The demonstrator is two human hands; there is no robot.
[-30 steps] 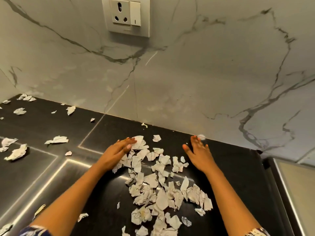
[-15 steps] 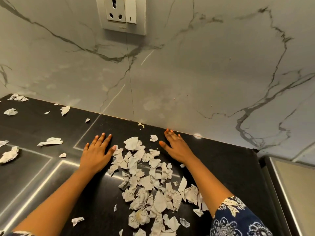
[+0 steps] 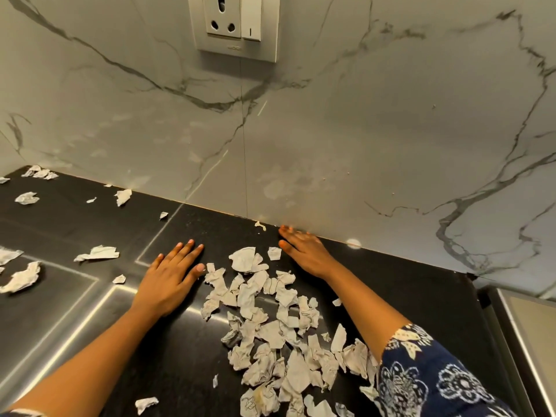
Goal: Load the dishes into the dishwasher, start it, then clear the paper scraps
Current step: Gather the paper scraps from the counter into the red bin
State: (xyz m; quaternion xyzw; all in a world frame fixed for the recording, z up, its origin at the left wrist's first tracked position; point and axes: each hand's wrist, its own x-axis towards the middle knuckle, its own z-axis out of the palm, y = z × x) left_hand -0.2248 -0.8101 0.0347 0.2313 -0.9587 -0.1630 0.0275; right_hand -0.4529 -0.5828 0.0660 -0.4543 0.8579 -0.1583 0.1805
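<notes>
Since half a second ago the right grip [image 3: 304, 251] has crept nearer the back edge of the worktop [image 3: 406, 284], its blurred fingertips now at the wall [image 3: 331, 145]. The left grip [image 3: 171, 281] has hardly shifted. Both lie flat and wide, holding nothing, on either side of the far end of the paper scraps [image 3: 270, 326] piled mid-worktop. Scrap-clearing looks to be in hand. Next, I judge, both palms must sweep inward and toward the front edge to bunch the pile. Stray scraps [image 3: 97, 253] lie well apart toward the left edge and will need a separate reach. Nothing seems to block the sweep.
</notes>
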